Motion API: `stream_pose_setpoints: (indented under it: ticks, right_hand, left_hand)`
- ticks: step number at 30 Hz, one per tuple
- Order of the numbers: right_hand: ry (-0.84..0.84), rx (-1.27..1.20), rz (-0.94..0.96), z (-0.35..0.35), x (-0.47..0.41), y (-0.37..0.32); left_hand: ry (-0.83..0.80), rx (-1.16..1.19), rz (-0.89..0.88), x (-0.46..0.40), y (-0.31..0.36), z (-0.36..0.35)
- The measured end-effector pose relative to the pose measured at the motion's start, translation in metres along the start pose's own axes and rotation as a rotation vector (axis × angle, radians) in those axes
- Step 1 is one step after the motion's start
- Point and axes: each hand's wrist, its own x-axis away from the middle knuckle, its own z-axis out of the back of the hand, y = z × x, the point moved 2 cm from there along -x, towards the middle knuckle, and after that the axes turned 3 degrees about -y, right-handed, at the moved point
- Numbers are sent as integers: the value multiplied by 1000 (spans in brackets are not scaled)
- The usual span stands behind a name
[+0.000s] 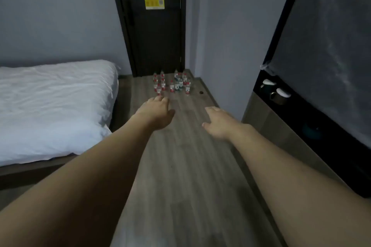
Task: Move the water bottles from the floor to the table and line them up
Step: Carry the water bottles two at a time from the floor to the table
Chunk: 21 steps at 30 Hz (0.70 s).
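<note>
Two empty hands point(186, 118); about a dozen water bottles point(172, 83) on floor point(190, 186).

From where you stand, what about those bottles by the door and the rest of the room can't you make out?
- water bottles: too small and blurred in the head view for an exact count or label text.
- Table: not in view at all.
- yellow notice on the door: text blurred.
- mugs on the dark shelf: contents hidden.
- left hand, right hand: palms face away.
</note>
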Motion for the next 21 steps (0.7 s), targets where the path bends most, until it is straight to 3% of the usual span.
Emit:
stream_pose_setpoints:
  ticks: [6, 21]
  right_hand:
    - [-87, -26, -47, -18, -56, 12]
    - [-76, 8, -84, 32, -297, -32]
  left_hand:
    - [-86, -8, 33, -48, -23, -16]
    - [-42, 42, 33, -267, -157, 31]
